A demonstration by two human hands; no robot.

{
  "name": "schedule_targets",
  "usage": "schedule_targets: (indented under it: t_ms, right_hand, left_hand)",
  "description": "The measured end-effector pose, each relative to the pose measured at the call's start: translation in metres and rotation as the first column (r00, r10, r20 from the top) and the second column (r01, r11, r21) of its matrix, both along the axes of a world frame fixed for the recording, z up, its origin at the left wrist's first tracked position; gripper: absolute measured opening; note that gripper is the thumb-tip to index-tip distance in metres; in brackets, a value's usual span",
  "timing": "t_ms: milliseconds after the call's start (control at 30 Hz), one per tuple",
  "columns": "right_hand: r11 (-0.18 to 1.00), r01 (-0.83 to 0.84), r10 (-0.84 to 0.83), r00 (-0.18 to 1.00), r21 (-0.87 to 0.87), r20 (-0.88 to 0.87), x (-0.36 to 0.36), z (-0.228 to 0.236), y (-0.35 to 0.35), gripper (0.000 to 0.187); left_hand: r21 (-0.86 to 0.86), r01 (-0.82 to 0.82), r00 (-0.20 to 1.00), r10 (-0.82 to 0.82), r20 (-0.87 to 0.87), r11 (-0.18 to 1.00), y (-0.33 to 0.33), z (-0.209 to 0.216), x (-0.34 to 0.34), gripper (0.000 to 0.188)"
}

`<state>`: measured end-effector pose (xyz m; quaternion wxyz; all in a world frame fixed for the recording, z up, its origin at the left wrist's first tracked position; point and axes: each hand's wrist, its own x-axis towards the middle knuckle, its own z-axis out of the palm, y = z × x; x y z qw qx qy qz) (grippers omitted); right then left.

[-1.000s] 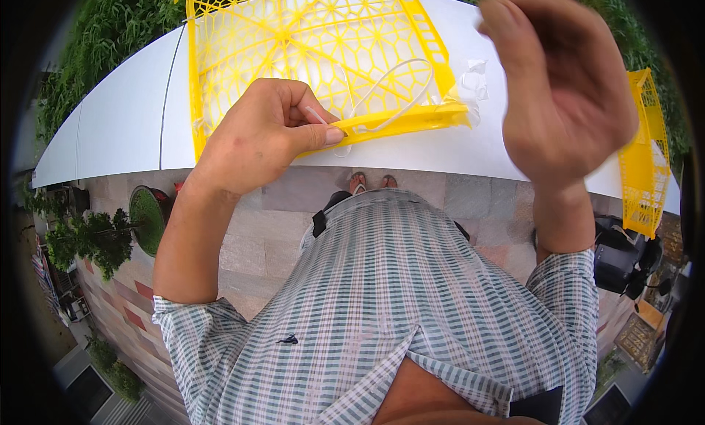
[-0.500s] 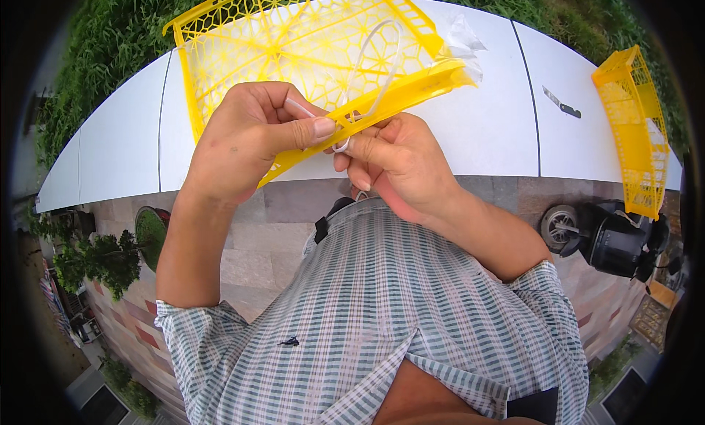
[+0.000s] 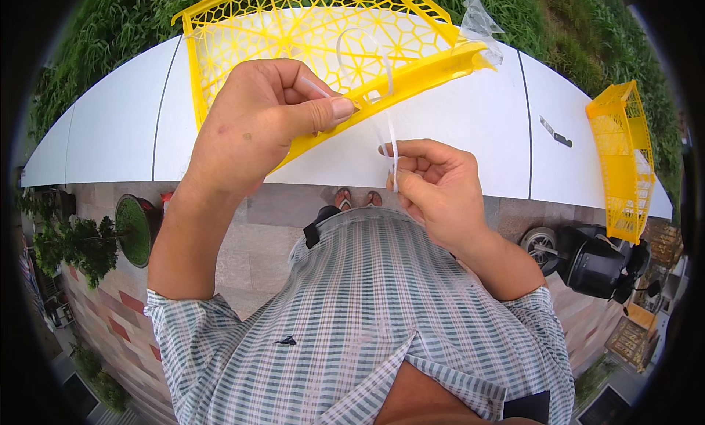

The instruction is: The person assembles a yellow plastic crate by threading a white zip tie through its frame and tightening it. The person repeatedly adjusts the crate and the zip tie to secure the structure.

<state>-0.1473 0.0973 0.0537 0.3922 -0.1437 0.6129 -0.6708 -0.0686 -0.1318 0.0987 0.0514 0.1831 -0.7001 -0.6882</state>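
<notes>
A yellow plastic basket [image 3: 429, 70] with an openwork mesh bottom lies tilted on its side, its long near rim toward me. My left hand [image 3: 257, 131] is closed on that rim, thumb on top, with the short end of a white strap sticking up between its fingers. The thin white plastic strap [image 3: 394, 142] loops above the rim, passes through its slots and comes down on the near side. There my right hand [image 3: 444, 190] pinches it between thumb and fingers, apart from the basket. Part of the strap is hidden behind the rim and my left fingers.
The basket is over a white table [image 3: 470, 124] with dark seams. Clear plastic film [image 3: 481, 28] clings near the rim's right end. Further right lie a knife [image 3: 556, 131] and a second yellow basket [image 3: 613, 160]. Below are a black scooter [image 3: 591, 260] and a potted plant [image 3: 137, 234].
My right hand has moved away from the rim, right and down, drawing a length of strap with it. The loop above the rim looks smaller. My left hand keeps hold of the rim.
</notes>
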Motion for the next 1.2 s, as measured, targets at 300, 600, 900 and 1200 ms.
schedule_targets:
  t_ms: [300,600,900,1200]
  right_hand:
    - [0.998,0.049,-0.011,0.701,0.033,-0.714,-0.009,-0.021,-0.013,0.022]
    - [0.992,-0.101,0.123,0.571,0.079,-0.812,-0.017,-0.010,-0.016,0.034]
    - [0.981,-0.135,0.192,0.564,0.139,-0.803,-0.035,-0.018,-0.014,0.040]
    - [0.966,-0.257,0.173,0.597,0.018,-0.783,-0.043,-0.008,-0.013,0.019]
  left_hand:
    - [0.098,0.013,1.000,-0.010,-0.028,0.995,-0.020,-0.007,0.007,0.021]
    - [0.107,-0.005,1.000,0.004,0.010,0.994,-0.020,-0.003,0.004,0.020]
    - [0.111,0.021,1.000,-0.022,0.007,0.994,-0.020,-0.016,-0.004,0.023]
    - [0.155,0.035,0.999,-0.038,0.011,0.987,-0.013,-0.020,-0.007,0.022]
